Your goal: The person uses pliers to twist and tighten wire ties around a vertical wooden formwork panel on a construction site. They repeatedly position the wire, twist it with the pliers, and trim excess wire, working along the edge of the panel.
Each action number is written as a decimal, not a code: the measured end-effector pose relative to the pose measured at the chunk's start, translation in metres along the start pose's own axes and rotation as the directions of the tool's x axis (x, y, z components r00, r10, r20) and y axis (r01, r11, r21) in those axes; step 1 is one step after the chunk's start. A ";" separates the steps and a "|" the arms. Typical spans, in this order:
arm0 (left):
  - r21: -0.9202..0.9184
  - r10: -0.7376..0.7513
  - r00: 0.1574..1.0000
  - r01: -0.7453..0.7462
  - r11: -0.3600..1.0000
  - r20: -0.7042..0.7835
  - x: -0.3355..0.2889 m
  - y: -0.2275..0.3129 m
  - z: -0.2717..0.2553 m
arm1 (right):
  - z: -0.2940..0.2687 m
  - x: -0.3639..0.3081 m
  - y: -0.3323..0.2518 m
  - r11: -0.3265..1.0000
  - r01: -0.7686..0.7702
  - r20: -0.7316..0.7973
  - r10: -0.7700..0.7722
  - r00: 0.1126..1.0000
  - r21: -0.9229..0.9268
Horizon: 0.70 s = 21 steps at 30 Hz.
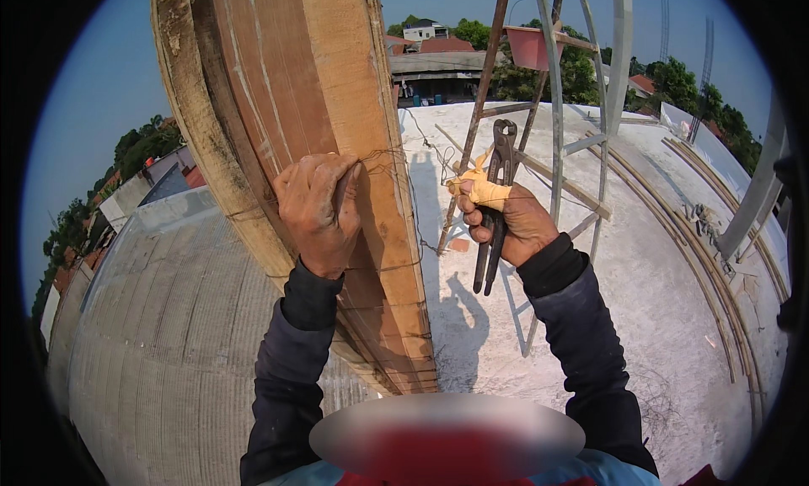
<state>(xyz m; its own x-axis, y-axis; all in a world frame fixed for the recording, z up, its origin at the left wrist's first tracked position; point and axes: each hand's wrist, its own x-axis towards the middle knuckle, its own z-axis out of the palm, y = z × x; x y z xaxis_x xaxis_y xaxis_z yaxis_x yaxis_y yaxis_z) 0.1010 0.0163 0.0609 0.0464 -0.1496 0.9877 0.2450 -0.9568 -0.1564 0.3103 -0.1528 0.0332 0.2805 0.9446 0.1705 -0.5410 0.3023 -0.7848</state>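
A tall wooden formwork column, of boards and plywood, stands in front of me, bound with several turns of thin wire. My left hand is closed against its face, thumb and fingers pinched at the dark tie wire. Loose wire ends stick out past the column's right edge. To the right, clear of the wood, my right hand grips a pair of dark end-cutting pincers, jaws pointing up and handles hanging below the fist. Yellow wrapping covers the thumb of that hand.
Behind the pincers rises a metal scaffold frame with a reddish tub on it. Long poles lie across the pale roof slab on the right. Corrugated roofing lies lower on the left.
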 end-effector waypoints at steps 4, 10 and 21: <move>0.010 -0.004 1.000 0.004 1.000 0.029 -0.004 -0.001 -0.001 | 0.022 0.010 0.013 0.985 -0.010 -0.018 0.007 1.000 -0.171; 0.036 0.006 0.998 -0.008 0.999 0.057 -0.006 -0.003 -0.002 | 0.045 0.015 0.021 0.961 -0.014 -0.001 0.015 1.000 -0.275; 0.032 0.047 0.990 -0.052 0.998 0.137 -0.008 0.002 -0.009 | 0.072 0.017 0.020 0.826 0.079 -0.030 -0.115 0.993 -0.558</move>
<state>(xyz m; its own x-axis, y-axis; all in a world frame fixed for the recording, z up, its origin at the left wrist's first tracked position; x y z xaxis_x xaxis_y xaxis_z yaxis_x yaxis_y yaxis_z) 0.0919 0.0137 0.0525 0.1898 -0.1588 0.9689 0.2731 -0.9394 -0.2075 0.2475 -0.1217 0.0635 0.3644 0.8994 0.2416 0.0175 0.2528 -0.9674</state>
